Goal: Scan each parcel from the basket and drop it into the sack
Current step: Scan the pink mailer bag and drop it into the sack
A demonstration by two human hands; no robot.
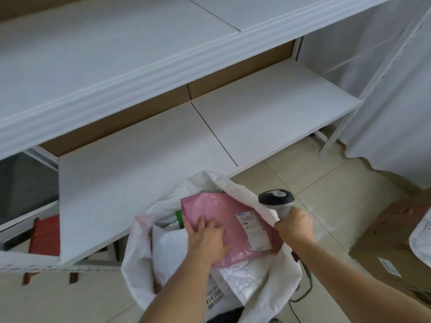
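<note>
Pink parcel (224,213) under left hand (206,238) fingers; over sack (261,199).

Pink parcel (224,220): flat poly mailer, white label face up, tilted across the open sack (140,252) mouth, under the left grip (207,238). Sack: white woven, holding white parcels (170,248). Scanner (277,200): upright in the right grip (295,226).

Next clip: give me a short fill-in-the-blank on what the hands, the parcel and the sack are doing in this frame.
1. The left hand rests on a ____ parcel lying in the mouth of the white sack.
2. The right hand grips a handheld ____.
3. The parcel's white shipping label faces ____.
4. A brown cardboard ____ sits on the floor at the right edge.

Missing words: pink; scanner; up; box
</note>
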